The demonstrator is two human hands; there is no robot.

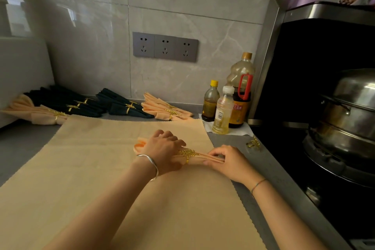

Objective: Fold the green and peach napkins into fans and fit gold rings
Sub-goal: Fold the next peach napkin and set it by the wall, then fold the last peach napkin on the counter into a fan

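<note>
A pleated peach napkin (pixel 199 158) lies across a flat peach cloth (pixel 91 168) on the counter. A gold wheat-ear ring (pixel 187 154) sits around its middle. My left hand (pixel 162 149) grips the napkin left of the ring, and a folded end (pixel 139 145) pokes out past my knuckles. My right hand (pixel 227 161) pinches the pleats to the right of the ring. Another gold ring (pixel 253 143) lies loose on the grey counter to the right.
Finished fans with gold rings line the back wall: peach (pixel 40 112), dark green (pixel 67 101), dark green (pixel 121 105), peach (pixel 166 108). Three bottles (pixel 223 111) stand on a white tissue. A stove with a steel steamer pot (pixel 349 111) lies to the right.
</note>
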